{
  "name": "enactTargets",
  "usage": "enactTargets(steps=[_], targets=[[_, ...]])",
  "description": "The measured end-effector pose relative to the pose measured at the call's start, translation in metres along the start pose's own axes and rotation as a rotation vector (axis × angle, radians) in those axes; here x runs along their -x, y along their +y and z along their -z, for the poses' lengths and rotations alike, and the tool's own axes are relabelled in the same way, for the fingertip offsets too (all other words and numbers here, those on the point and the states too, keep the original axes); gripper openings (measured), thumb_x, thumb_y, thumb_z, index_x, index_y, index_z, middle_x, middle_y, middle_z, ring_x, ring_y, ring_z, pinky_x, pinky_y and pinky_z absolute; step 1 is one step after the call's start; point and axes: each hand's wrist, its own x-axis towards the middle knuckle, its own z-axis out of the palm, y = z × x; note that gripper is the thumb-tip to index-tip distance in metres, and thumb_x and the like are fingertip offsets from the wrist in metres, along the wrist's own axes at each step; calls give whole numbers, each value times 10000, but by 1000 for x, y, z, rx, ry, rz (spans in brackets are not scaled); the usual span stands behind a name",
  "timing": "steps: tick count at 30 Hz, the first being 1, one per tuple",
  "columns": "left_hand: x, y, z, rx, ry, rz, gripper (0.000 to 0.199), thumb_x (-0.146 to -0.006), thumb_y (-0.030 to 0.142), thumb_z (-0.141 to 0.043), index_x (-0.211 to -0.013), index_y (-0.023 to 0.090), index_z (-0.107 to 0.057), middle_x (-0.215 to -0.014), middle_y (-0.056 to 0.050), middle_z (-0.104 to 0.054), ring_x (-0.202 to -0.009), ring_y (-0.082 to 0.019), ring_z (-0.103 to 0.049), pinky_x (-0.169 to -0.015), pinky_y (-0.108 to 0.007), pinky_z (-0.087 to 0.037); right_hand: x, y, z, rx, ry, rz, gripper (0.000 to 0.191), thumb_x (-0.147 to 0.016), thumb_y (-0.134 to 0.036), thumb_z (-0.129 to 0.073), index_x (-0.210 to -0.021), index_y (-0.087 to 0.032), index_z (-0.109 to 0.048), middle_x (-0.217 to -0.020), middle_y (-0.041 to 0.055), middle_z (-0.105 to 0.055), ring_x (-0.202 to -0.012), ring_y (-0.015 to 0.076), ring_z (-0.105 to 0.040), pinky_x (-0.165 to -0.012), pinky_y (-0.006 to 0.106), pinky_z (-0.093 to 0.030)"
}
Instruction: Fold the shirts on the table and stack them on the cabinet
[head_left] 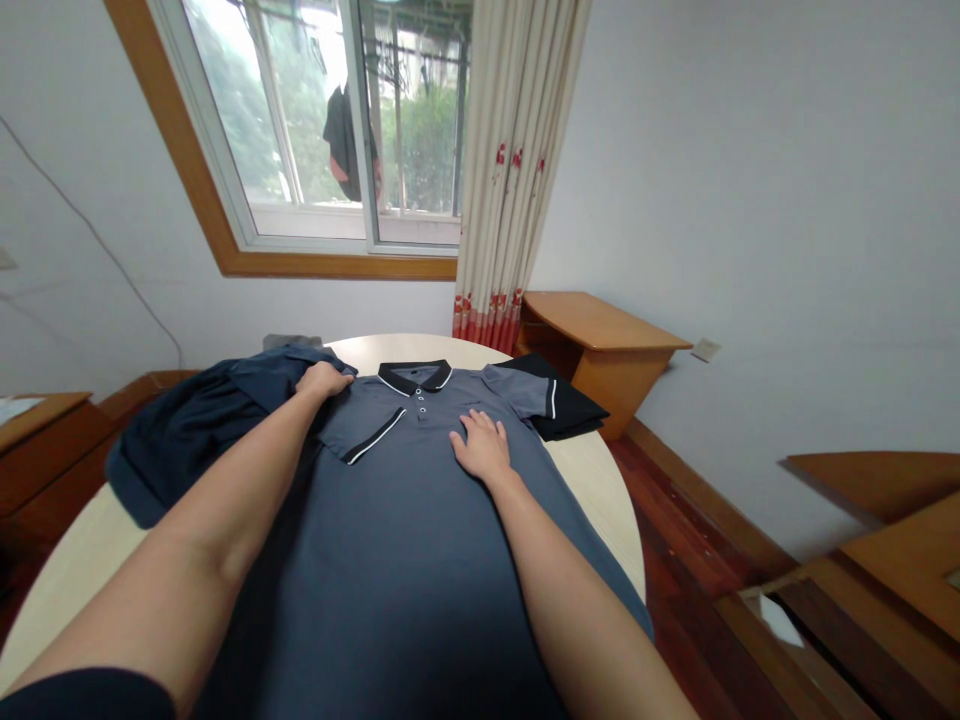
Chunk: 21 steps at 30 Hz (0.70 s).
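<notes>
A grey-blue polo shirt point(405, 510) lies front side up on a round pale table point(622, 500), its black collar with white trim at the far end. My right hand point(482, 445) rests flat on the chest, fingers spread, holding nothing. Near the shirt's left shoulder, my left hand point(322, 382) is closed, its fingertips at the edge between the shirt and a dark pile of clothes point(195, 425); what it pinches is too small to make out. The left sleeve lies folded inward across the shirt, and the right sleeve points outward.
Folded black cloth point(574, 400) lies beyond the right sleeve. A wooden desk point(600, 325) stands behind the table at the right, beside a patterned curtain point(517, 150) and a window point(405, 130). More wooden furniture point(52, 450) is at the left.
</notes>
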Motion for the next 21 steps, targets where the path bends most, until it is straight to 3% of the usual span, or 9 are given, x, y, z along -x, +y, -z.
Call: enactTargets(steps=[3,9,11,14,18,21], targets=[[-1,5,2,-61,10,130,306,-736,433,-726,-897,174,-747,-1082,-197,-734,-1079,-370,-665,-883,-440,-531,0,0,0,-3,3,-2,534,-978,-417,-443,-1453,-183,-513,-1598,110,-378,-1495,271,-282,-1221,507,-153],[11,8,5,-50,88,155,306,-806,362,-646,-1013,159,-741,-1150,-199,-711,-1105,-391,-647,-911,-479,-531,1,-1,0,-4,7,1,537,-978,-414,-437,-1454,-177,-511,-1600,112,-374,-1496,275,-275,-1220,512,-153],[22,13,4,-84,151,100,361,-845,355,-607,-1125,147,-698,-1204,-207,-678,-1113,-378,-638,-926,-474,-527,0,-1,0,-1,6,2,541,-978,-411,-437,-1455,-165,-510,-1599,115,-373,-1497,276,-275,-1221,512,-154],[47,23,-2,-214,210,-137,402,-898,348,-534,-1216,127,-640,-1285,-223,-613,-1189,-379,-584,-983,-483,-491,0,-1,0,7,0,2,538,-983,-411,-435,-1456,-167,-509,-1601,115,-371,-1497,274,-275,-1222,507,-157],[84,27,-21,-447,0,-440,538,-944,462,-442,-1290,86,-611,-1414,-231,-540,-1349,-391,-451,-1089,-518,-388,0,-2,0,12,11,3,529,-986,-408,-443,-1452,-168,-512,-1598,111,-378,-1492,269,-290,-1221,506,-165],[93,17,-32,-521,-194,-422,730,-988,558,-271,-1481,47,-441,-1598,-201,-345,-1486,-335,-286,-1190,-490,-252,2,-2,1,11,18,6,527,-989,-405,-448,-1449,-156,-514,-1594,110,-385,-1488,265,-300,-1222,506,-171]])
